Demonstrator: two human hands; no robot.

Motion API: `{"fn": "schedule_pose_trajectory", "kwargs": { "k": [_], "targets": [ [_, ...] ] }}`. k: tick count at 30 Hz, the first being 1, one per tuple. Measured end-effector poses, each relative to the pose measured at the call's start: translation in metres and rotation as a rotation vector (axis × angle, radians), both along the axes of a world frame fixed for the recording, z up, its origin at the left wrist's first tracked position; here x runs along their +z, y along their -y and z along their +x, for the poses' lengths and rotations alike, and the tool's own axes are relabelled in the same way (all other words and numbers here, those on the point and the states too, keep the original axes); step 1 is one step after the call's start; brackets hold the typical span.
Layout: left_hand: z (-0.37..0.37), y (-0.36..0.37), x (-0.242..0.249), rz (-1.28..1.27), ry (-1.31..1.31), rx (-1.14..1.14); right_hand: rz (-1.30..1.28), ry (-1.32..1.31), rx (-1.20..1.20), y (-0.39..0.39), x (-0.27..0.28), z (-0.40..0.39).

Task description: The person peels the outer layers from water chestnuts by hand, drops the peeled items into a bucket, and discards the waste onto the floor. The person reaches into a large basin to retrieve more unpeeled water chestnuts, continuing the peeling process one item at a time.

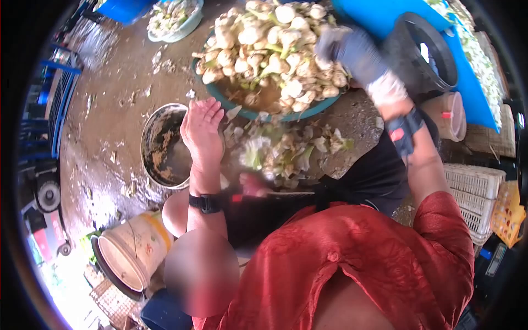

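Pale root bulbs with short stalks [278, 47] are heaped in a wide teal basin [264, 116]. My left hand [202, 126] is bare, its fingers extended with nothing seen in them, over the right rim of a dirty round bucket [159, 146]. At the heap's right side is my right hand [355, 52], in a grey-blue glove and smeared by motion; whether it holds anything is not visible. Leafy trimmings and peelings [291, 151] lie on the ground between the basin and my lap.
A black tub [421, 52] and blue sheeting [478, 91] stand at the upper right, near a pale bucket [448, 115] and a white crate [470, 198]. Another bucket [132, 250] tilts at lower left. A bowl of pieces [175, 22] sits at the top on wet ground.
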State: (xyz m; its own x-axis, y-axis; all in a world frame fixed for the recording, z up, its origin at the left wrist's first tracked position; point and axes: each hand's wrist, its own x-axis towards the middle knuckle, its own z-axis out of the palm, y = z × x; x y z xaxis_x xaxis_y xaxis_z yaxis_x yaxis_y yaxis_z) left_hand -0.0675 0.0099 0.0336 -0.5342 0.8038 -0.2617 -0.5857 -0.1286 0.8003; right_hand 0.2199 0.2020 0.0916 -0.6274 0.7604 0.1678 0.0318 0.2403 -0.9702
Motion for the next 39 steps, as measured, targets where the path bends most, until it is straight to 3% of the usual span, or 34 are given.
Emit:
{"fn": "schedule_pose_trajectory", "kwargs": {
  "k": [1,2,3,4,5,9,11,13,15,17,19,21,23,24,26,28,29,31,32,33,34,35,36,37,39],
  "targets": [
    [-0.006,0.003,0.001,0.016,0.004,0.026,-0.144,0.121,0.231,0.014,-0.032,-0.005],
    [-0.008,0.008,0.003,0.001,-0.002,0.037,0.198,0.291,0.382,0.046,-0.044,-0.017],
    [-0.007,0.01,0.004,-0.033,0.005,0.051,-0.226,0.443,0.417,0.067,-0.075,-0.025],
    [-0.006,0.011,0.005,-0.066,0.013,0.062,0.157,0.572,0.449,0.086,-0.112,-0.032],
    [-0.007,0.014,0.004,-0.076,0.01,0.067,0.155,0.699,0.549,0.096,-0.135,-0.037],
    [-0.006,0.018,0.006,-0.102,-0.035,0.019,0.185,1.164,0.405,0.129,-0.221,-0.048],
    [-0.004,0.016,0.006,-0.11,-0.087,-0.023,0.133,1.1,0.337,0.144,-0.262,-0.045],
    [0.0,0.014,0.006,-0.098,-0.07,-0.021,0.084,1.036,0.265,0.144,-0.263,-0.043],
    [0.002,0.011,0.005,-0.139,-0.07,-0.077,0.07,1.114,0.406,0.136,-0.227,-0.041],
    [0.008,0.01,0.006,-0.178,-0.07,-0.103,0.081,1.125,0.346,0.127,-0.206,-0.04],
    [0.011,0.009,0.002,-0.26,-0.266,-0.316,0.1,1.135,0.286,0.118,-0.182,-0.038],
    [0.015,0.006,0.001,-0.317,-0.402,-0.47,0.079,0.666,0.171,0.11,-0.149,-0.037],
    [0.023,0.004,0.004,-0.381,-0.549,-0.58,0.022,0.51,0.178,0.1,-0.106,-0.041],
    [0.026,0.006,0.005,-0.362,-0.461,-0.61,-0.046,0.355,0.184,0.096,-0.086,-0.043],
    [0.034,0.009,0.009,-0.232,-0.249,-0.696,0.0,0.308,0.199,0.092,-0.053,-0.047],
    [0.035,0.01,0.003,-0.027,0.007,-0.779,-0.057,0.159,0.236,0.087,-0.044,-0.048],
    [0.039,0.01,0.011,-0.01,0.016,-0.706,-0.029,0.142,0.243,0.088,-0.048,-0.045],
    [0.043,0.01,0.021,-0.026,-0.298,-0.573,0.127,-0.063,-0.101,0.093,-0.057,-0.052],
    [0.047,0.008,0.018,0.062,-0.342,-0.44,-0.016,-0.054,-0.104,0.095,-0.062,-0.053],
    [0.047,0.007,0.008,0.066,-0.531,-0.351,-0.458,-0.291,-0.023,0.087,-0.1,-0.055],
    [0.052,0.004,-0.004,0.079,-0.527,-0.272,-0.624,-0.247,-0.15,0.107,-0.078,-0.072],
    [0.056,0.007,0.0,0.042,-0.554,-0.288,-0.615,-0.188,-0.129,0.105,-0.121,-0.078],
    [0.06,0.011,0.013,-0.043,-0.795,-0.288,-0.643,-0.11,0.0,0.116,-0.098,-0.077],
    [0.066,0.017,0.022,-0.142,-1.019,-0.28,-0.281,0.194,-0.025,0.119,-0.073,-0.079],
    [0.065,0.012,-0.008,-0.041,-0.966,-0.211,-0.597,-0.255,-0.107,0.127,-0.083,-0.103]
  ]
}}
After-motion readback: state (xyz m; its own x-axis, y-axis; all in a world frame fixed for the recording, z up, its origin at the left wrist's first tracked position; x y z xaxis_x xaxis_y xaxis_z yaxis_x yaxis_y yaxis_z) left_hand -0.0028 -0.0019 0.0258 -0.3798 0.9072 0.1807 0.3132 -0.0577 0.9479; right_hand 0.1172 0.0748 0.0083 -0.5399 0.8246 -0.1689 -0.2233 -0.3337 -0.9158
